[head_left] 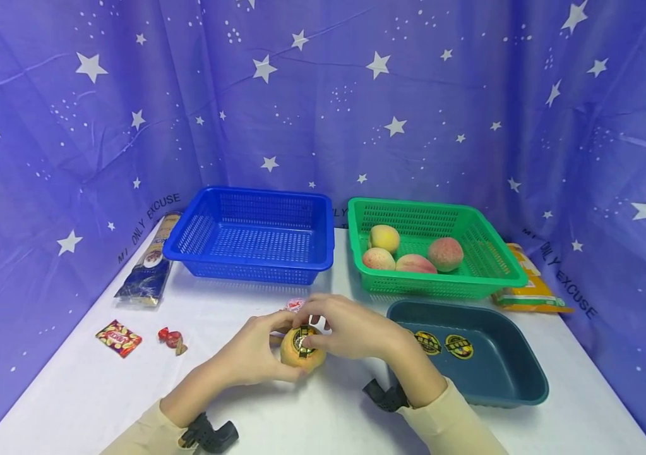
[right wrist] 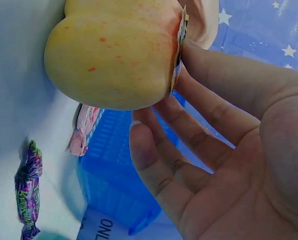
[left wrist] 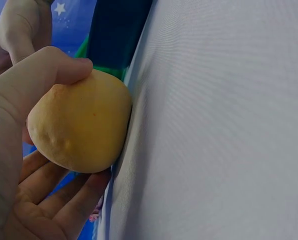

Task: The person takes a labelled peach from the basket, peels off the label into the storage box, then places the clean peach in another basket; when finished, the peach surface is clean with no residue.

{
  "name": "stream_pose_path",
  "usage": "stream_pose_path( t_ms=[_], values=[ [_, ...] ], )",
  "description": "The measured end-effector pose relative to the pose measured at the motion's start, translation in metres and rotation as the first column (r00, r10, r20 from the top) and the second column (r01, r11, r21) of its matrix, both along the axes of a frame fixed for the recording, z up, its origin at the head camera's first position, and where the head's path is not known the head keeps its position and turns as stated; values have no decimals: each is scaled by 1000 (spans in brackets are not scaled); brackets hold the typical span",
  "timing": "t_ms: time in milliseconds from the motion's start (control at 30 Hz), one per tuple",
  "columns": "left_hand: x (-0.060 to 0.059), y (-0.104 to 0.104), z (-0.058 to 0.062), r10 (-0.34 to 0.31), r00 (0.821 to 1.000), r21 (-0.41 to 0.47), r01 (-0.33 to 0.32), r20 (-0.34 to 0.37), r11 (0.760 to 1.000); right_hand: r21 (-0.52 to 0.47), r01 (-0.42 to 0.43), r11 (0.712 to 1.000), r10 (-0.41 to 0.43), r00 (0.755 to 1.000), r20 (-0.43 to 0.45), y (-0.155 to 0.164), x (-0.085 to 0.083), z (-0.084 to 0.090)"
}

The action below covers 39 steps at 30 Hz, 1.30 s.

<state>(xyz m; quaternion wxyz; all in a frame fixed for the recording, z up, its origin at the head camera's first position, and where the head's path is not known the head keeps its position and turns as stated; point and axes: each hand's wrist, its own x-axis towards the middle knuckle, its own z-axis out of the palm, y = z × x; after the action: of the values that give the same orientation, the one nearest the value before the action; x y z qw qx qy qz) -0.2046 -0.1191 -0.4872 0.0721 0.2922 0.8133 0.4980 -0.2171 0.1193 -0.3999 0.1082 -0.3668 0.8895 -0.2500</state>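
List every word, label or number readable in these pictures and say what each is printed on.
"MI ONLY EXCUSE": on the starry blue backdrop cloth, left of the blue basket.
"ONLY EXCUSE": on the same cloth at the right, first letters hidden.
"ONL": cut-off cloth print in the right wrist view.
Too small or blurred: sticker on the held fruit, two stickers in the dark tray, candy wrappers, both packets.

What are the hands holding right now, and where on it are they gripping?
The left hand cups the round yellow peach by its side; the right hand pinches the gold sticker on it.
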Motion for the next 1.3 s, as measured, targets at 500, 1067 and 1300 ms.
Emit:
stream_pose_path(
  t_ms=[500,1067,1300],
  values=[
    [1,2,1,0,1000,-22,0,-16,1000,-40,22,999,-23,999,-38,0,6,5],
    [1,3,1,10,1000,-12,-10,1,1000,-140,31,990,-6,985,175,38,28,32],
    [2,3,1,24,1000,-18,-24,-16,1000,-211,141,967,-58,931,360,85,32,44]
  ],
)
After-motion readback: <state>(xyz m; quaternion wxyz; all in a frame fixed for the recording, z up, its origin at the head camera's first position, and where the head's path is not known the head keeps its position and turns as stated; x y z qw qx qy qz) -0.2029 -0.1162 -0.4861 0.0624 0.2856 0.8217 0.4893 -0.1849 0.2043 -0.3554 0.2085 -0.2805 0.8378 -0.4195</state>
